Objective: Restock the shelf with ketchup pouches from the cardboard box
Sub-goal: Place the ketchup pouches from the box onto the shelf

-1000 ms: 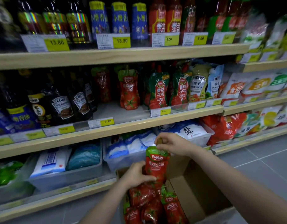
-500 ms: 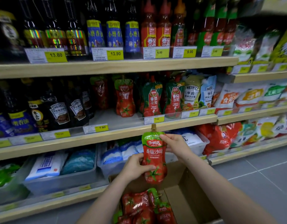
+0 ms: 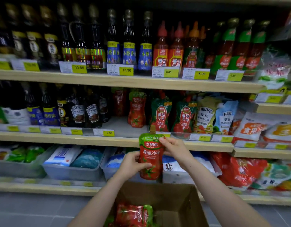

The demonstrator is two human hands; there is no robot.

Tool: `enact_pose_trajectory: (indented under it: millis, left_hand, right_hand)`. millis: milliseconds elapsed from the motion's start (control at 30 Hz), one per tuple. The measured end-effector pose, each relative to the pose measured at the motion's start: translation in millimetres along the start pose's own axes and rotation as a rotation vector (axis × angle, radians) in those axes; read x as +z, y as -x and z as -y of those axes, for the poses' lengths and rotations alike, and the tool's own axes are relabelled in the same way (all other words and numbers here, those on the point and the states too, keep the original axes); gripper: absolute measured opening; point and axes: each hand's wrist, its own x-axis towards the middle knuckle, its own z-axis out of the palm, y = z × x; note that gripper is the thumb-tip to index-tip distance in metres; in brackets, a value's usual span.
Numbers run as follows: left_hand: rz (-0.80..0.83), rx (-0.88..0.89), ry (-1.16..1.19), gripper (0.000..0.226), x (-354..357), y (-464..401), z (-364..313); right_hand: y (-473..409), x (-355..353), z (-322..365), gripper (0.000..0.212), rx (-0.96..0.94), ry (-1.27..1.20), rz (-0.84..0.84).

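Wooden shelves (image 3: 125,84) fill the wall above a grey tile floor (image 3: 34,208). The middle shelf (image 3: 59,136) has a bare gap left of a standing red pouch (image 3: 136,110). The open cardboard box (image 3: 179,199) sits below. Both hands hold a ketchup pouch (image 3: 150,154) upright, spout up, just before the shelf lip: left hand (image 3: 130,164) grasping its lower side, right hand (image 3: 172,149) pinching its top.

Cardboard box (image 3: 182,208) cropped below.

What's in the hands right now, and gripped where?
One ketchup pouch, upright: left hand on its lower left side, right hand pinching its upper right edge.
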Motion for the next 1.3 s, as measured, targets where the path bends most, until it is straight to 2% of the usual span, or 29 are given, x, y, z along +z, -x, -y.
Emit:
enact_pose_trajectory:
  millis: [100,267,467,700,867,1033,1100,1200,1300]
  left_hand:
    - [-0.098,0.036,0.014,0.032,-17,-13,-18]
    - [-0.228,0.168,-0.029,0.032,-53,-49,-51]
    - [-0.351,0.3,-0.071,0.035,-85,-100,-62]
    - [-0.285,0.192,-0.095,0.031,-84,-135,-37]
    - [-0.143,0.082,-0.12,0.032,-87,-150,-17]
    - [-0.089,0.032,-0.154,0.042,-89,-155,-14]
    - [-0.132,0.026,-0.184,0.056,-84,-150,-15]
    - [-0.341,0.044,-0.307,0.081,-67,-140,-19]
    - [-0.463,0.0,-0.507,0.082,-46,-135,-22]
  right_hand:
    - [-4,-13,1,0.029,-0.094,0.176,0.007]
    - [-19,-44,-24,0.033,-0.173,0.41,-0.157]
    - [-46,-55,-39,0.04,-0.356,0.714,-0.242]
    - [-70,-57,-52,0.046,-0.401,0.998,-0.321]
    - [-81,-52,-62,0.041,-0.437,1.054,-0.337]
    - [-88,-47,-73,0.036,-0.46,1.096,-0.404]
    - [-88,-45,-75,0.036,-0.459,1.103,-0.422]
    - [-86,-45,-73,0.037,-0.456,1.125,-0.411]
    - [-85,-43,-71,0.039,-0.465,1.141,-0.402]
